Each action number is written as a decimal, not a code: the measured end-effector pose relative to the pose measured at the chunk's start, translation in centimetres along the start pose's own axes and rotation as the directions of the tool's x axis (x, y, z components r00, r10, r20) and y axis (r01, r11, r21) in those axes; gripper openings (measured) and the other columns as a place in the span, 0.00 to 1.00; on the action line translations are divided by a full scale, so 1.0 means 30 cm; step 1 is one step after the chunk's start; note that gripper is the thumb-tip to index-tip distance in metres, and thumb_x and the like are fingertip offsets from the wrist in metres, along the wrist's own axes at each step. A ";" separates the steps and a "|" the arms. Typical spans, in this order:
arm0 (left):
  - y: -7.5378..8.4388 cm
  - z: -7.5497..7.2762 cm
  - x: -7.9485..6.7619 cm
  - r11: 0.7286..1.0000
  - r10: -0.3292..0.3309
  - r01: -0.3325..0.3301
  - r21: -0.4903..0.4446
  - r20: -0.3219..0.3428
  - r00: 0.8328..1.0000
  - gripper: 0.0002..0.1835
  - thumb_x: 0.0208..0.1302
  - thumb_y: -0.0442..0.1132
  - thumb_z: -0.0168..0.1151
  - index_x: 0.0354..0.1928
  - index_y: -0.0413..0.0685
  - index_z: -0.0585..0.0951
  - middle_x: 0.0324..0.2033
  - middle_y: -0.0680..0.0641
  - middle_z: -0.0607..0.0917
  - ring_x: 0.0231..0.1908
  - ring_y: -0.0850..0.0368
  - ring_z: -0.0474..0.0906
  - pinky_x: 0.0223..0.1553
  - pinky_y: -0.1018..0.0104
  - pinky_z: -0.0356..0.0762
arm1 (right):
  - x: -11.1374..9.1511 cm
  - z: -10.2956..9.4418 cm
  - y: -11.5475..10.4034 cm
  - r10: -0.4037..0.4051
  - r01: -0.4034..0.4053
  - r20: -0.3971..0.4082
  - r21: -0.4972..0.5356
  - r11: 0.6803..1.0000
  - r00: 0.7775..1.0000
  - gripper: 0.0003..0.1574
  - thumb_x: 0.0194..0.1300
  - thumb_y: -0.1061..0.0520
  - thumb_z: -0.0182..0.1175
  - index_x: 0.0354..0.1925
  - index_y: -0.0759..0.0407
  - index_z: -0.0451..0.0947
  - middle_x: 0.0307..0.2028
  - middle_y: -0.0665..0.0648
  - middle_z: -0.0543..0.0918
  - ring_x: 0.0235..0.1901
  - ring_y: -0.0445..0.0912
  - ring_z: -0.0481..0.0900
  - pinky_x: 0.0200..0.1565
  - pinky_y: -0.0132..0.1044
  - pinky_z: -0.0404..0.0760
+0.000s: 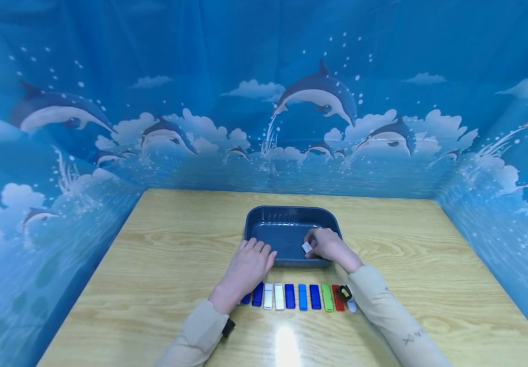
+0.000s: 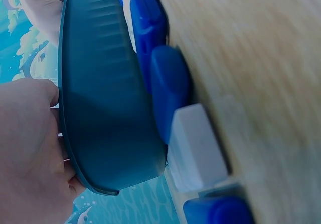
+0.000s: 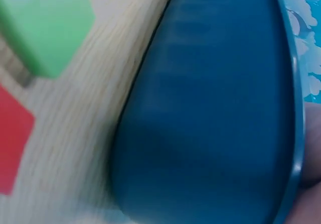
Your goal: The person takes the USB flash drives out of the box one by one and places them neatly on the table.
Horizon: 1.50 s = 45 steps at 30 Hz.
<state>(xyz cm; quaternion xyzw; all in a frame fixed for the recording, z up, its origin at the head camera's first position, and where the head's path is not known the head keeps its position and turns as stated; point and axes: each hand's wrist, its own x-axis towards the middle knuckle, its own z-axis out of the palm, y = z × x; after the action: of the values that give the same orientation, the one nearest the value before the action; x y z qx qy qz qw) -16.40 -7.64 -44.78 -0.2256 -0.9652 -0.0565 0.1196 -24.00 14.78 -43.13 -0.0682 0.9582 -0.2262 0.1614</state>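
Observation:
A dark blue plastic basin (image 1: pixel 273 263) stands on the table. My left hand (image 1: pixel 247 262) rests on its front-left rim, fingers reaching over the edge; the left wrist view shows that hand (image 2: pixel 30 148) against the rim. Inside the right part of the basin, my right hand (image 1: pixel 330 245) pinches a small white block-like piece (image 1: pixel 307 247) between thumb and fingers. Only a bit of that hand (image 3: pixel 312 148) shows beyond the rim in the right wrist view, and the white piece is hidden there.
In front of the basin lies a row of small oblong plastic pieces: blue (image 1: pixel 289 296), white (image 1: pixel 279 296), green (image 1: pixel 327 297) and red (image 1: pixel 338 298). A black-and-yellow piece (image 1: pixel 344 292) sits near the right sleeve. Dolphin-printed cloth (image 1: pixel 264 168) surrounds the wooden table (image 1: pixel 177 224).

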 end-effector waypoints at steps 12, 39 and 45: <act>0.003 0.003 0.005 1.000 -0.005 0.005 -0.014 0.005 1.000 0.20 0.80 0.52 0.46 0.47 0.49 0.83 0.42 0.50 0.85 0.47 0.52 0.77 0.55 0.56 0.75 | -0.046 -0.042 0.018 -0.073 0.103 -0.093 0.370 0.923 0.993 0.21 0.65 0.71 0.64 0.57 0.68 0.76 0.41 0.66 0.82 0.32 0.50 0.85 0.35 0.41 0.87; 0.003 0.007 0.003 1.000 -0.004 0.004 0.006 -0.002 1.000 0.19 0.80 0.51 0.47 0.46 0.49 0.83 0.40 0.50 0.85 0.45 0.53 0.78 0.52 0.57 0.75 | -0.354 -0.068 0.255 -0.079 0.187 -0.270 0.403 0.896 0.960 0.29 0.63 0.69 0.66 0.62 0.69 0.72 0.49 0.70 0.80 0.37 0.52 0.86 0.37 0.40 0.86; 0.004 0.006 0.003 1.000 -0.007 0.007 0.009 0.000 1.000 0.19 0.80 0.52 0.47 0.46 0.49 0.83 0.40 0.50 0.85 0.44 0.53 0.77 0.52 0.57 0.75 | -0.391 -0.024 0.307 -0.056 0.126 -0.194 0.368 0.921 0.979 0.31 0.58 0.69 0.69 0.59 0.70 0.74 0.45 0.64 0.81 0.34 0.48 0.84 0.32 0.34 0.83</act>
<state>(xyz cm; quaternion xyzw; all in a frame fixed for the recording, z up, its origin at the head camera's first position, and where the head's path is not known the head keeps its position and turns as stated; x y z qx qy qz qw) -16.47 -7.47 -44.91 -0.2215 -0.9662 -0.0525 0.1206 -13.77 25.65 -43.46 -0.0597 0.9029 -0.4193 0.0737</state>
